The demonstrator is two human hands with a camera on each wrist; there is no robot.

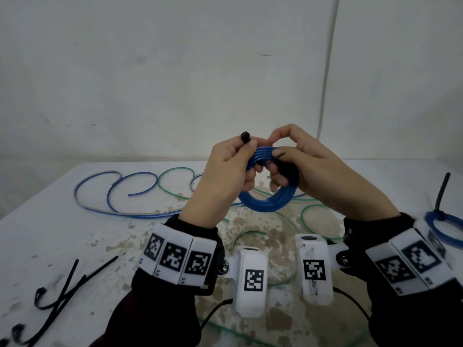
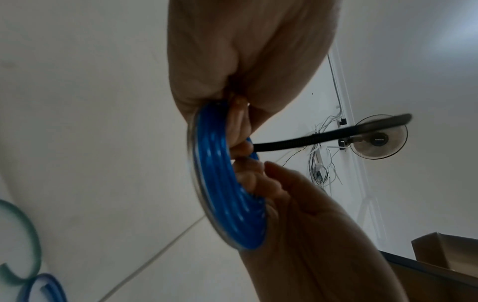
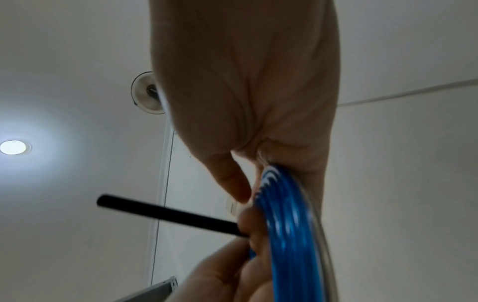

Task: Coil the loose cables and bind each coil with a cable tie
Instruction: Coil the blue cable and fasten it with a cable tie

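A blue cable coil (image 1: pixel 268 204) hangs above the table between both hands. My left hand (image 1: pixel 250 144) pinches the black cable tie (image 1: pixel 245 138) near its head, and its lower fingers curl round the coil's top. My right hand (image 1: pixel 275 147) grips the same top part of the coil, thumb pressed on the strands. In the left wrist view the coil (image 2: pixel 225 183) runs under the fingers and the tie (image 2: pixel 323 139) sticks out to the right. In the right wrist view the tie (image 3: pixel 165 212) juts left of the coil (image 3: pixel 287 224). Where the tie passes round the coil is hidden.
Loose blue cable (image 1: pixel 100 194) and green cable (image 1: pixel 313 209) sprawl over the stained white table (image 1: pixel 50 234). A bound blue coil (image 1: pixel 446 226) with a black tie lies at the right edge. Spare black ties (image 1: pixel 65 289) lie front left. A wall stands close behind.
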